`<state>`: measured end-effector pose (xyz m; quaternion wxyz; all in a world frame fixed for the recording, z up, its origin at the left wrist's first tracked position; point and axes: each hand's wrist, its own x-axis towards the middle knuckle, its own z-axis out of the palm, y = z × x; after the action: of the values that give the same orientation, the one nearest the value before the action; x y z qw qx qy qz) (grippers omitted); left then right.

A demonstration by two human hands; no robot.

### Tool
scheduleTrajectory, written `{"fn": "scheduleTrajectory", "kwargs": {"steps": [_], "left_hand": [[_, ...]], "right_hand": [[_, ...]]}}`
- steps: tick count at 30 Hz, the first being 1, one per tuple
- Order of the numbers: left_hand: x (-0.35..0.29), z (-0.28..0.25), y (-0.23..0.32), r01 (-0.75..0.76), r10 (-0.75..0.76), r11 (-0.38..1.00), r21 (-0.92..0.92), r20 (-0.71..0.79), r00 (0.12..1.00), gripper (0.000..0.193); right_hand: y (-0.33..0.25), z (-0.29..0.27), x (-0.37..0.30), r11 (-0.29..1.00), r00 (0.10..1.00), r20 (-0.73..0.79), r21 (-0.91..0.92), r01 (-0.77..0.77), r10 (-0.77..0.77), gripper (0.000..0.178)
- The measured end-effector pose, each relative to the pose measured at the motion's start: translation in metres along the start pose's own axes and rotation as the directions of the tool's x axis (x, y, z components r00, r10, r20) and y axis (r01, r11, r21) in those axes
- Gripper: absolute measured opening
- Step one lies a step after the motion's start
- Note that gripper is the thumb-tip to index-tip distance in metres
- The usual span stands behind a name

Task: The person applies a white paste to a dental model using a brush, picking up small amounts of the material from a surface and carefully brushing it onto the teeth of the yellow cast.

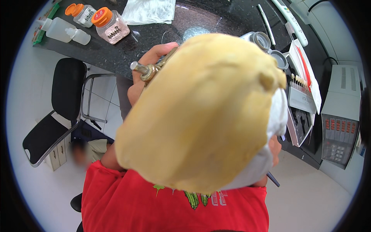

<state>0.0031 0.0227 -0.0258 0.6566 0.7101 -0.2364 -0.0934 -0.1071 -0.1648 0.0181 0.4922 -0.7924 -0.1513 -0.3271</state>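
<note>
A large yellow stone dental cast (201, 116) is held up very close and covers the middle of the view. White plaster (279, 114) is joined to its right side. At its upper left shows a brass-coloured metal dental articulator (147, 71) with a short rod. My left hand (145, 65) is closed round the articulator, its fingers partly hidden behind the cast. Only an edge of my right hand (275, 150) shows at the plaster's lower right. A thin dark tool handle (273, 179) sticks out below that hand; its working end is hidden.
Orange-lidded jars (112, 27) and white squeeze bottles (58, 30) stand on the black worktop (216, 15) at far left. A plastic bag (148, 11), small round containers (261, 40) and a tooth shade guide (301, 94) lie beyond. A chair (69, 89) and a blurred person (79, 152) are left.
</note>
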Motion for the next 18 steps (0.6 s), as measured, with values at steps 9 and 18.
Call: {"fn": "scheduleTrajectory", "kwargs": {"steps": [9,18], "left_hand": [[0.0023,0.0008,0.0022,-0.029,0.031,0.999,0.037,-0.055,0.998,0.070],[0.0058,-0.0006,-0.0003,-0.072,0.073,0.997,0.023,-0.037,0.997,0.071]], "right_hand": [[-0.0005,0.0009,0.0005,1.000,1.000,-0.011,0.015,0.000,0.000,0.024],[0.0001,0.0004,0.0018,1.000,1.000,-0.006,0.007,0.016,-0.016,0.024]]}}
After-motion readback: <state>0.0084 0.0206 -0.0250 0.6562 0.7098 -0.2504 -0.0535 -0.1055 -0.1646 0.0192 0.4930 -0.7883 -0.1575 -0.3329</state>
